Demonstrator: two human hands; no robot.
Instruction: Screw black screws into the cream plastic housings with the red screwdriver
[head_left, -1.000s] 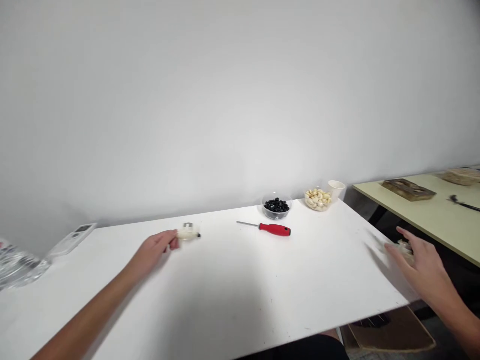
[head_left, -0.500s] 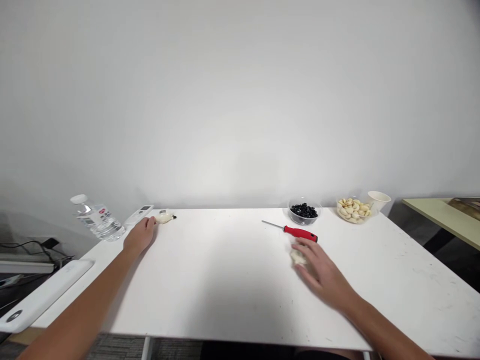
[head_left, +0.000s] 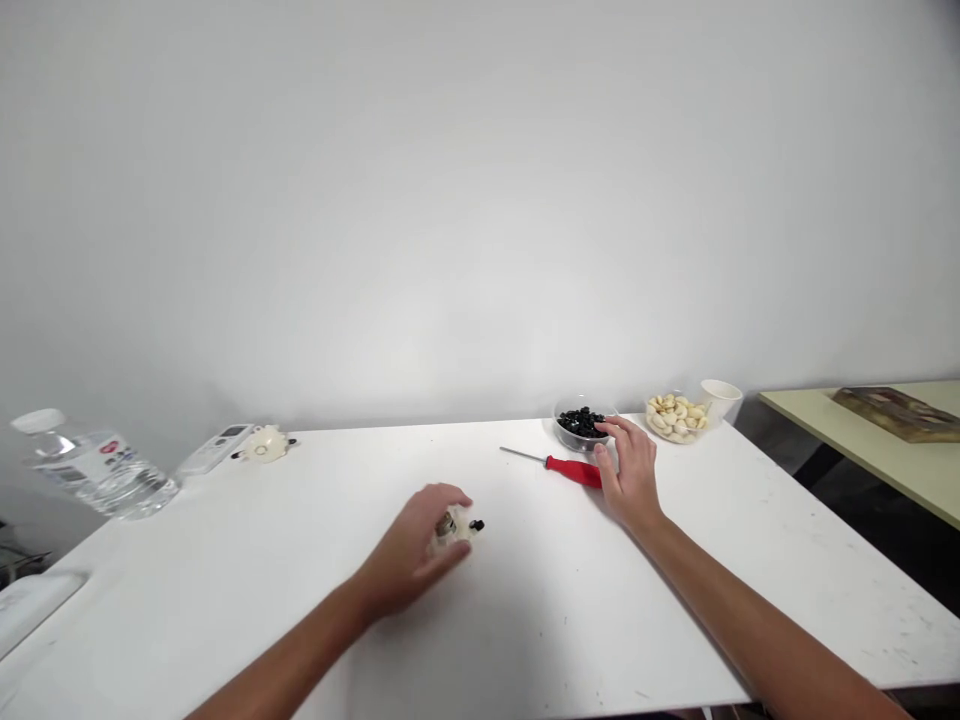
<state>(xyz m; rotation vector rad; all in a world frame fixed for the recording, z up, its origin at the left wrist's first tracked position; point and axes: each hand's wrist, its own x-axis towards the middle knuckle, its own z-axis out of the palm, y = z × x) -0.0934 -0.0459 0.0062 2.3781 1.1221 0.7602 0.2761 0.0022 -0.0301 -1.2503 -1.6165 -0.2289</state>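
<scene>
My left hand curves its thumb and fingers around a small cream-coloured piece with black tips, low over the middle of the table. Most of that piece is hidden by the hand. My right hand reaches to the clear bowl of small black pieces, its fingertips at the near rim and thumb apart. No object shows in it. Beside that hand lies a red-handled screwdriver, its shaft pointing left. A similar round cream piece with dark bits rests at the back left.
Right of the black pieces stand a clear bowl of pale pieces and a white cup. At left are a tilted water bottle, a white remote and a long white device. A greenish table stands at right.
My left hand has left the round cream piece at the back left and is now mid-table around another one. My right hand has moved from a whitish piece to the bowl of black pieces.
</scene>
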